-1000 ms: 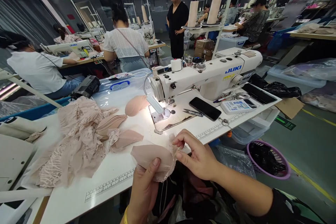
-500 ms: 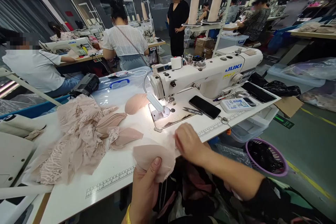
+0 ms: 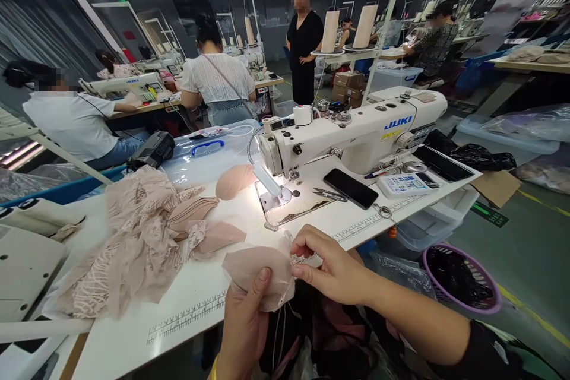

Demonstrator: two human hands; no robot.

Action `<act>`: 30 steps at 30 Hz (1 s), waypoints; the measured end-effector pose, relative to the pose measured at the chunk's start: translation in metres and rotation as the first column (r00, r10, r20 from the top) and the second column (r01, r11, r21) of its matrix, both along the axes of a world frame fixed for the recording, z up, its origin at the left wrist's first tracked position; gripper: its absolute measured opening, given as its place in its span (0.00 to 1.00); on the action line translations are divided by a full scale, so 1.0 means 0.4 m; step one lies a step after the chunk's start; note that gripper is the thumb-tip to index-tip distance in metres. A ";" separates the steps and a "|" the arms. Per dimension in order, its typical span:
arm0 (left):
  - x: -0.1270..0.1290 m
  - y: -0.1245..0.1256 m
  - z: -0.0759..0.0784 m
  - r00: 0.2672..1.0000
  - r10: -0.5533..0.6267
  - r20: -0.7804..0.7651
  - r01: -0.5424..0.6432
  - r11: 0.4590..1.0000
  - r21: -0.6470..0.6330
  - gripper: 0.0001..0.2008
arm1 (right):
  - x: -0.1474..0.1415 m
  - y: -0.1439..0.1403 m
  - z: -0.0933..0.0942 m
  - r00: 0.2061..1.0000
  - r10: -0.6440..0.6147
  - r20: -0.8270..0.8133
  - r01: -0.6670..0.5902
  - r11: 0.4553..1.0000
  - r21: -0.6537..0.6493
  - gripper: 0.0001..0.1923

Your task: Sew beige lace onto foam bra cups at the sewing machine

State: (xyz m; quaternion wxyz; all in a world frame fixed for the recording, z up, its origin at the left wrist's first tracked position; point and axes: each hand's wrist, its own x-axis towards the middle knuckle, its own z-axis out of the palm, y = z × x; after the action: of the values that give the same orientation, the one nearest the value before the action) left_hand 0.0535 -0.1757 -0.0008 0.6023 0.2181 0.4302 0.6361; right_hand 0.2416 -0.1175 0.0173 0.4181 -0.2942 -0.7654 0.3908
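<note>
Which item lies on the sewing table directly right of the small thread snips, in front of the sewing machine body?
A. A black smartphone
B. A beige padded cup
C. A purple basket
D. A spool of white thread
A. The black smartphone lies flat on the white table just right of the thread snips, in front of the sewing machine.

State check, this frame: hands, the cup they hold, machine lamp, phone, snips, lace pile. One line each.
left hand: grip shut on bra cup, thumb on top
right hand: pinching the cup's edge
bra cup: held at the table edge, dome up
machine lamp: lit
phone: screen dark, flat on the table
snips: lying flat, untouched
lace pile: heaped, loose
</note>
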 end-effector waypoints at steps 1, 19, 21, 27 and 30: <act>-0.001 0.000 0.001 1.000 -0.001 0.001 0.001 1.000 0.002 0.33 | -0.004 -0.002 0.000 1.000 -0.002 0.000 0.002 1.000 -0.001 0.05; -0.001 -0.006 0.021 0.998 0.062 -0.028 -0.063 0.996 -0.064 0.34 | -0.003 0.093 -0.062 0.955 -0.289 0.068 0.225 0.855 0.467 0.08; -0.005 0.002 0.016 0.999 0.034 -0.023 -0.035 0.999 -0.029 0.33 | 0.008 0.071 -0.032 0.981 -0.189 0.052 0.163 0.931 0.327 0.06; -0.008 0.010 0.000 0.999 -0.033 -0.033 0.033 0.999 0.010 0.30 | 0.022 0.036 0.028 0.995 0.073 0.071 -0.084 0.985 0.153 0.06; -0.009 0.008 0.001 0.999 -0.034 -0.038 0.034 0.999 0.003 0.30 | 0.023 0.033 0.034 0.992 0.087 0.089 -0.097 0.988 0.124 0.04</act>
State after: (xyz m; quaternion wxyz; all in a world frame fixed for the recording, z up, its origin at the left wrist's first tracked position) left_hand 0.0497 -0.1726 -0.0006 0.6043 0.2386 0.4367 0.6223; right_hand 0.2510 -0.1045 0.0309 0.3852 -0.2473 -0.8185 0.3472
